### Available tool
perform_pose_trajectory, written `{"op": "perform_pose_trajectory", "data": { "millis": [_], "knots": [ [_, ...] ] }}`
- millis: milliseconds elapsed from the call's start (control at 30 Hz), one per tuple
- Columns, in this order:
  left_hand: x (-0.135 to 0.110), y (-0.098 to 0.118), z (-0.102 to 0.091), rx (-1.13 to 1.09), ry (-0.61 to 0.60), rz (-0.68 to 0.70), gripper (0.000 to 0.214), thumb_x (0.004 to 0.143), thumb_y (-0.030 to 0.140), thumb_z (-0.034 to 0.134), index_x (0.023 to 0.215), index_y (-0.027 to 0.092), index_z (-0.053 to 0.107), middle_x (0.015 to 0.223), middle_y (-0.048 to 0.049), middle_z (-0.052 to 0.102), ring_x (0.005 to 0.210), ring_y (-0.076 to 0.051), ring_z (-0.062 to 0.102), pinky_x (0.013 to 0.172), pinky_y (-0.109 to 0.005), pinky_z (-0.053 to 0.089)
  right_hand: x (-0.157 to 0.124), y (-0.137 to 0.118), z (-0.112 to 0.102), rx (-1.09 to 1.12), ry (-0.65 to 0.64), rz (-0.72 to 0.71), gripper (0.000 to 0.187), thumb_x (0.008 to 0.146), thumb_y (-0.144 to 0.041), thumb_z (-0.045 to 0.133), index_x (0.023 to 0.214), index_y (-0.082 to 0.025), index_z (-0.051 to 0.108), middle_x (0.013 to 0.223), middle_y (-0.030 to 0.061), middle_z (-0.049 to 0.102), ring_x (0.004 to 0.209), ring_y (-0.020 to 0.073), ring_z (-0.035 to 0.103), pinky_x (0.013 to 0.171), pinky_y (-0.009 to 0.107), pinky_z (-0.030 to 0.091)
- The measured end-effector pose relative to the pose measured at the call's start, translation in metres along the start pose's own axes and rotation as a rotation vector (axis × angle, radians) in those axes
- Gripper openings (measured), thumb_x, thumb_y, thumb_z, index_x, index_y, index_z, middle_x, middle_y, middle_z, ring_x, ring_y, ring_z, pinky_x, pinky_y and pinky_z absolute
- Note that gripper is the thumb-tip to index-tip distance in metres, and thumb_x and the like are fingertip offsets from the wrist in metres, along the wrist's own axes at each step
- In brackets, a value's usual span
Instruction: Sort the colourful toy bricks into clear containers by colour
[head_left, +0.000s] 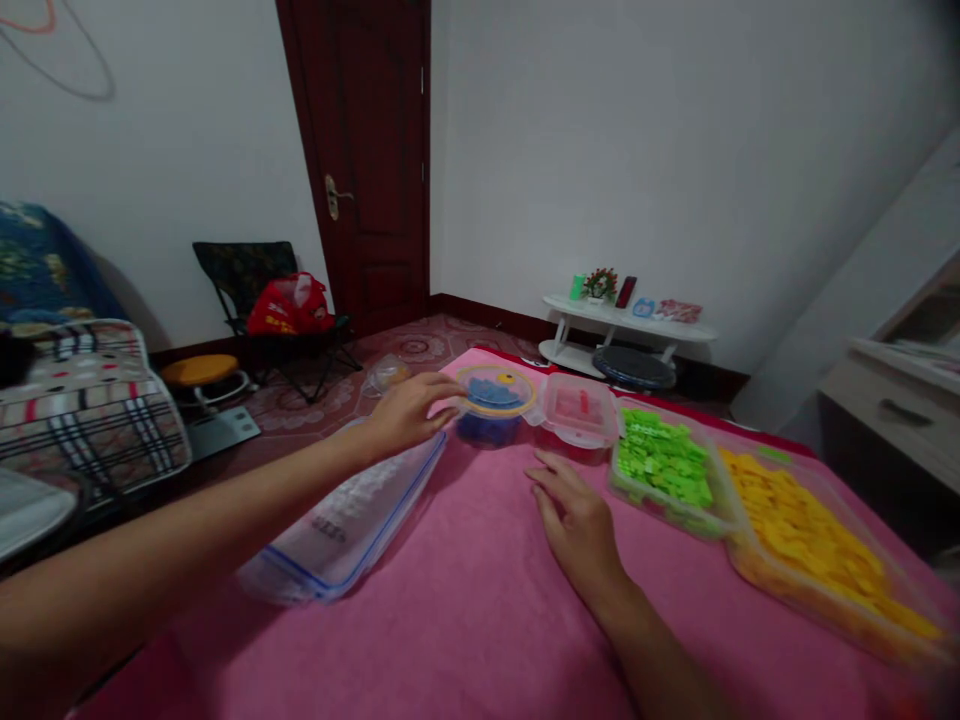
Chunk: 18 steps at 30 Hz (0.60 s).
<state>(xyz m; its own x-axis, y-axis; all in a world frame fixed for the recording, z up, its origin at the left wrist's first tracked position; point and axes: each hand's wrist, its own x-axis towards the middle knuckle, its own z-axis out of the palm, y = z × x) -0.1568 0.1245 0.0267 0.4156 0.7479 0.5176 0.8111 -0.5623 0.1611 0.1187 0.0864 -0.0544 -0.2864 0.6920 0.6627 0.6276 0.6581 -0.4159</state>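
My left hand (409, 410) reaches forward and its fingertips pinch the near rim of a round container (493, 403) with a yellow-edged lid and blue pieces inside. My right hand (574, 515) lies flat on the pink cloth (465, 610), fingers stretched out, holding nothing. It rests just left of an open tray of green pieces (664, 465). A lidded box of red pieces (579, 410) stands beside the blue container. Under my left forearm lies a clear rectangular lid with a blue edge (352, 525).
An open tray of yellow pieces (817, 540) sits at the right table edge. Beyond the table are a dark red door (375, 160), a folding chair with a red bag (289, 305), a white low shelf (626, 325) and a drawer unit (892, 420).
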Motion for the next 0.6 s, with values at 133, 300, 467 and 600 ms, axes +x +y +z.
{"op": "perform_pose_trajectory", "data": {
  "millis": [133, 300, 467, 600],
  "knots": [
    [-0.056, -0.045, -0.029, 0.132, -0.216, -0.298, 0.036, 0.084, 0.036, 0.049, 0.112, 0.019, 0.064, 0.115, -0.0088, 0.064, 0.109, -0.025, 0.057, 0.096, -0.037, 0.041, -0.003, -0.010, 0.007, 0.066, -0.074, -0.003, 0.026, 0.085, -0.015, 0.047, 0.097, -0.023, 0.069, 0.125, 0.0058, 0.059, 0.104, 0.0190, 0.062, 0.089, 0.034, 0.051],
    [-0.118, -0.087, -0.021, 0.039, -0.352, -0.461, 0.063, 0.076, 0.044, 0.055, 0.131, 0.014, 0.049, 0.126, -0.0137, 0.057, 0.113, -0.028, 0.054, 0.096, -0.037, 0.041, 0.001, -0.013, 0.002, -0.035, -0.044, 0.021, 0.027, 0.083, -0.016, 0.048, 0.099, -0.024, 0.069, 0.123, 0.0049, 0.060, 0.102, 0.0195, 0.062, 0.089, 0.036, 0.050],
    [-0.131, -0.099, -0.007, 0.011, -0.207, -0.642, 0.073, 0.069, 0.046, 0.057, 0.133, 0.013, 0.046, 0.129, -0.0122, 0.055, 0.115, -0.029, 0.053, 0.094, -0.035, 0.042, 0.011, 0.020, -0.024, -0.054, 0.263, 0.138, 0.026, 0.082, -0.019, 0.049, 0.100, -0.019, 0.068, 0.114, 0.0095, 0.063, 0.106, 0.0221, 0.057, 0.094, 0.041, 0.044],
    [-0.128, -0.111, -0.007, 0.009, -0.232, -0.771, 0.072, 0.067, 0.046, 0.056, 0.131, 0.013, 0.049, 0.114, -0.0083, 0.065, 0.103, -0.028, 0.060, 0.085, -0.032, 0.047, 0.012, 0.033, -0.035, 0.008, 0.307, 0.196, 0.024, 0.082, -0.020, 0.049, 0.097, -0.017, 0.067, 0.109, 0.0107, 0.063, 0.104, 0.0219, 0.057, 0.093, 0.041, 0.044]
  ]
}}
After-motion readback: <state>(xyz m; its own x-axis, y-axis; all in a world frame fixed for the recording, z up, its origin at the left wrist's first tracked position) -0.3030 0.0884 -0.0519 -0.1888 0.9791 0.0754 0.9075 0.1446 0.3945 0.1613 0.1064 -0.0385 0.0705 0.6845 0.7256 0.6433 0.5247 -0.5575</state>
